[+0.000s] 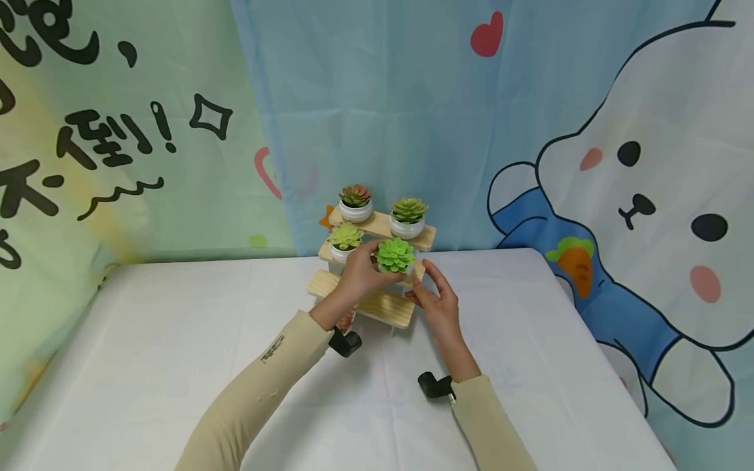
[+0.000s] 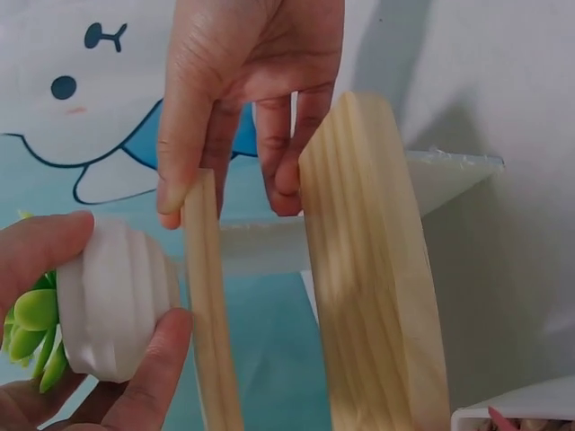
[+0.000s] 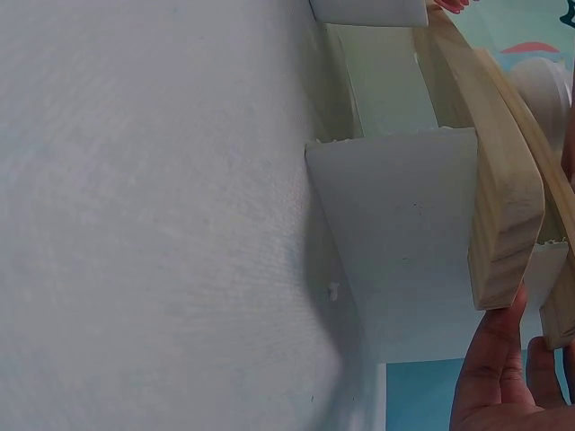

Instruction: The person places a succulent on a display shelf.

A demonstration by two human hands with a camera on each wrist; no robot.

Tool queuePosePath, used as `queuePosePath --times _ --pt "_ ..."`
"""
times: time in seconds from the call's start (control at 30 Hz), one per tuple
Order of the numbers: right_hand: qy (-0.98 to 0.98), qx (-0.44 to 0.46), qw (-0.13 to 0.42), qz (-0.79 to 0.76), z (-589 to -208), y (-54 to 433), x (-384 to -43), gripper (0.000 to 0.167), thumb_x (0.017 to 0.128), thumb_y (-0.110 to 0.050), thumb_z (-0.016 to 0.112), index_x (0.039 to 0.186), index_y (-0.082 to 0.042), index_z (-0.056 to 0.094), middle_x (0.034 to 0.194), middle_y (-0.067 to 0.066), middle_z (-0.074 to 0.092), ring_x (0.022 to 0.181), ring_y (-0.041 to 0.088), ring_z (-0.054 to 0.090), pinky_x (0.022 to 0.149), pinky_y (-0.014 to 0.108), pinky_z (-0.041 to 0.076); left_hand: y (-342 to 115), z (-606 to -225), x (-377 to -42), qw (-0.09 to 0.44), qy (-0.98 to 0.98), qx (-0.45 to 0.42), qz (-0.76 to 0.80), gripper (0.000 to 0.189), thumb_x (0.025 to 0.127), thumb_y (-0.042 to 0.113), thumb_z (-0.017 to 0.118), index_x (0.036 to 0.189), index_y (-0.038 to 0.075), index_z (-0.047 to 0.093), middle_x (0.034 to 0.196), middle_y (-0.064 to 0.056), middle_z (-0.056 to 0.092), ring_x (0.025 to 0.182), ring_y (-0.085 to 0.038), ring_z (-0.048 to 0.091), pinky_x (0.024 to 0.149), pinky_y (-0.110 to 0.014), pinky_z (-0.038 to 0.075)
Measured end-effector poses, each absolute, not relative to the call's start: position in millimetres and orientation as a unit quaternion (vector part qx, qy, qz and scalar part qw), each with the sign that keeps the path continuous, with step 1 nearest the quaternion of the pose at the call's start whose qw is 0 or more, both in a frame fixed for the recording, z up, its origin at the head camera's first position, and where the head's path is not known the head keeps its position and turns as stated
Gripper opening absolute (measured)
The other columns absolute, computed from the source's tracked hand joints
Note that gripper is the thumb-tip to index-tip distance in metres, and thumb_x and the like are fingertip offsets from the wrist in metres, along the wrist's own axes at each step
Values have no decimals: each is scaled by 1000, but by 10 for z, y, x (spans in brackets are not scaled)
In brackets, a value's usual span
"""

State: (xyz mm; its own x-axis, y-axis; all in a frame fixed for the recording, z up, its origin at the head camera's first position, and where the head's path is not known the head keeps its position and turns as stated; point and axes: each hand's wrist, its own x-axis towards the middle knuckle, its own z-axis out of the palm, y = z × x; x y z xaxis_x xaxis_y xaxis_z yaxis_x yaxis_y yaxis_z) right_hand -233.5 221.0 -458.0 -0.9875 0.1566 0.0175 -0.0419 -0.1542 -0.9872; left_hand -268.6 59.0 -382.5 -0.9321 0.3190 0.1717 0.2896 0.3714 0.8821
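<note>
My left hand [image 1: 366, 273] grips the white ribbed pot [image 2: 112, 301] of a bright green succulent [image 1: 396, 255] from both sides. The pot is at the right part of the middle step of a three-step wooden plant stand [image 1: 383, 306], close beside the middle board [image 2: 212, 305] in the left wrist view. My right hand [image 1: 438, 302] holds the right end of that middle board, thumb on one side and fingers on the other. One of its fingers is against the end of the bottom board [image 3: 510, 206]. A yellow-green succulent [image 1: 345, 237] stands left of my left hand, on the same step.
On the top step stand a reddish succulent [image 1: 355, 196] and a green succulent [image 1: 409, 210], both in white pots. Another reddish potted plant [image 1: 345, 322] is partly hidden behind my left wrist. White side panels [image 3: 404, 233] support the boards. A printed curtain [image 1: 383, 98] hangs behind the white table [image 1: 177, 366].
</note>
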Motion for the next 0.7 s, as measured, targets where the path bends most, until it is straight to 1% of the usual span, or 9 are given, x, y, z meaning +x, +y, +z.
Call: queuePosePath --times 0.1,0.2,0.23,0.33,0.4,0.53,0.7 --pt "-650 -46 64 756 -4574 2212 -2331 52 100 -6 53 150 -8 37 154 9 33 77 5 66 79 19 54 595 -3840 -2701 18 831 172 528 62 80 11 81 134 -2 53 125 -19 60 104 -29 61 80 -33 52" --pt "-651 -46 67 754 -4575 2218 -2336 53 100 -7 54 150 -9 38 153 8 34 78 5 66 78 19 54 596 -3849 -2717 21 833 167 528 61 82 12 80 135 -1 53 122 -18 61 92 -27 60 69 -26 47" --pt "-653 -45 68 753 -4579 2217 -2336 53 100 -7 54 150 -9 37 153 8 33 78 5 66 78 19 54 593 -3853 -2719 21 833 165 528 60 82 13 80 134 -1 53 121 -18 62 89 -25 59 66 -24 45" --pt "-653 -41 71 753 -4589 2214 -2338 53 100 -7 54 151 -7 37 154 9 33 78 5 67 78 19 54 586 -3860 -2726 20 833 166 528 59 83 15 79 133 -2 54 117 -18 62 80 -20 55 60 -22 41" --pt "-654 -39 72 752 -4591 2212 -2340 54 100 -7 54 151 -6 36 153 9 33 79 5 67 79 19 54 583 -3865 -2730 15 833 170 526 57 83 15 79 132 -2 55 114 -18 63 76 -16 53 59 -21 40" --pt "-651 -40 70 755 -4591 2208 -2338 54 100 -7 54 151 -7 36 153 8 33 79 6 67 80 19 54 579 -3880 -2739 7 834 181 522 54 83 15 79 129 -3 57 102 -18 64 67 -13 47 55 -22 37" --pt "-652 -42 70 753 -4589 2211 -2335 54 100 -9 55 151 -8 37 154 8 33 80 6 67 80 19 54 576 -3898 -2748 12 836 183 518 54 84 17 78 130 -2 56 91 -14 61 65 -12 45 55 -22 36"
